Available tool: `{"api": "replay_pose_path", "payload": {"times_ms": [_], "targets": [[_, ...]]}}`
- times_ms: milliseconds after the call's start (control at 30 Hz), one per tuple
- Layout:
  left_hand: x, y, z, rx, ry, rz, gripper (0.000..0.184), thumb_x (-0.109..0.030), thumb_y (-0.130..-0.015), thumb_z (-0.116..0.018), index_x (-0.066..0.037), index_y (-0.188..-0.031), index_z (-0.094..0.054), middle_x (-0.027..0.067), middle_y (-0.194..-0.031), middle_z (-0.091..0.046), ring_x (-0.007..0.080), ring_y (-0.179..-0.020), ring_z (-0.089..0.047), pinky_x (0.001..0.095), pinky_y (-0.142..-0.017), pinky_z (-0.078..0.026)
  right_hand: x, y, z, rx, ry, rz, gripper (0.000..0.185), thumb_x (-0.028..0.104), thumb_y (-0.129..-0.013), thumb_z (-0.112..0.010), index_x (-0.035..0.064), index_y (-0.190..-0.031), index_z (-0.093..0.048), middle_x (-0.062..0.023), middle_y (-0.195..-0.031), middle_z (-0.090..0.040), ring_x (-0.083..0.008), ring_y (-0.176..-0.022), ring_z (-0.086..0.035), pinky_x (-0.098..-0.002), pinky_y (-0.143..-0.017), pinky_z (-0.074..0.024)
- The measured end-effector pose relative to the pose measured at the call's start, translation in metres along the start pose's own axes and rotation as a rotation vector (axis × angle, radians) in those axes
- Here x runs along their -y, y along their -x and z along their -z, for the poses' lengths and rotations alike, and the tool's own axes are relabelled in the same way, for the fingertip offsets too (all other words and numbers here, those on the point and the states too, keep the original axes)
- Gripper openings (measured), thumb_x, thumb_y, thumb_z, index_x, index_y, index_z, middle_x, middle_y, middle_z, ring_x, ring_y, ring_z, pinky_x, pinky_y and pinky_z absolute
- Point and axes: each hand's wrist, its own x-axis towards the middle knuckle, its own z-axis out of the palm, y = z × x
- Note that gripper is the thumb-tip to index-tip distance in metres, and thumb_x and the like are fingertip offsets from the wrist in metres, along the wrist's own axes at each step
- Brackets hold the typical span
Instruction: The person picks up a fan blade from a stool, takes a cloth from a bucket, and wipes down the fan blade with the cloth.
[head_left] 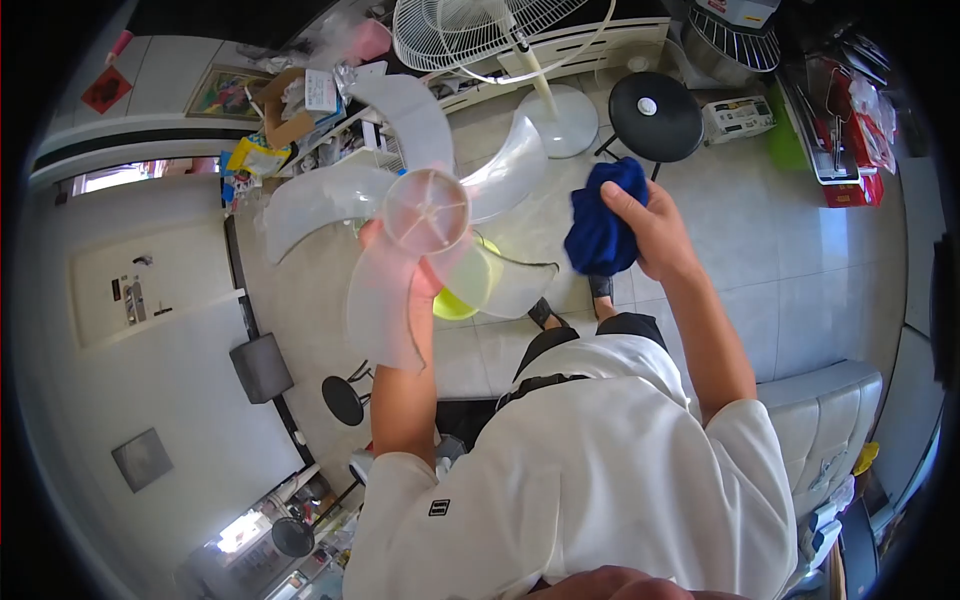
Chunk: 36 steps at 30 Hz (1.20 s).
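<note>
- Your left hand (pixel 428 280) grips the translucent whitish plastic five-bladed fan propeller (pixel 428 212) from beneath, around its hub; the blades partly hide the fingers, so you cannot tell exactly how they close.
- Your right hand (pixel 660 235) clutches a bunched dark-blue soft cloth (pixel 604 222), thumb on top, apart from the propeller.
- The propeller is in the air on your left, above a yellow-green round plastic basin (pixel 458 304) on the floor.
- Expect it to be light for its width, fairly stiff at the hub, springier toward the blade tips, and perhaps slippery if wet.
- Hold it by the hub or the thick blade roots; the thin outer edges would likely flex or crack under a hard squeeze.
- It looks cloudy and glossy, with curved blades, radial ribs inside the round hub, and a dark line along the near-right blade's edge.
</note>
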Motion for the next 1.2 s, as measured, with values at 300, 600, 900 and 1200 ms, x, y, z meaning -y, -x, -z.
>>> {"api": "replay_pose_path", "payload": {"times_ms": [300, 600, 900, 1200], "targets": [[0.031, -0.013, -0.047, -0.438, -0.288, 0.057, 0.075, -0.047, -0.085, -0.038, 0.004, -0.138, -0.054, 0.0243, -0.133, -0.06, 0.0436, -0.121, -0.06, 0.055, -0.104, -0.051, 0.003, 0.015, -0.087, 0.323, 1.115, 0.215, 0.046, 0.039, -0.097, -0.064, -0.0065, -0.093, -0.055, -0.0315, -0.092, -0.065, -0.0473, -0.088, -0.064, -0.0503, -0.076, -0.0501], [0.017, -0.007, -0.009, -0.403, -0.139, 0.007, 0.076, -0.05, -0.081, -0.048, 0.001, -0.137, -0.056, 0.0195, -0.134, -0.06, 0.04, -0.12, -0.061, 0.0551, -0.103, -0.051, -0.009, 0.009, -0.08, 0.436, 1.099, 0.19, 0.041, 0.036, -0.095, -0.066, -0.0031, -0.093, -0.055, -0.0272, -0.082, -0.065, -0.0446, -0.078, -0.064, -0.048, -0.07, -0.0497], [0.006, -0.011, 0.005, -0.237, -0.021, 0.05, 0.079, -0.058, -0.081, -0.049, -0.001, -0.135, -0.057, 0.0182, -0.134, -0.06, 0.0425, -0.116, -0.062, 0.0543, -0.095, -0.054, 0.0, 0.009, -0.044, 0.596, 1.177, 0.007, 0.042, 0.036, -0.093, -0.065, -0.0051, -0.1, -0.058, -0.0262, -0.089, -0.068, -0.0418, -0.083, -0.066, -0.0473, -0.075, -0.0504], [-0.043, -0.007, -0.004, -0.254, -0.111, -0.117, 0.07, -0.061, -0.085, -0.049, -0.009, -0.131, -0.06, 0.0146, -0.123, -0.065, 0.0432, -0.111, -0.064, 0.0574, -0.084, -0.054, 0.008, 0.042, -0.036, 0.215, 0.684, 0.039, 0.041, 0.029, -0.097, -0.068, -0.0046, -0.118, -0.057, -0.0133, -0.091, -0.068, -0.0164, -0.087, -0.065, -0.033, -0.079, -0.0527]]}}
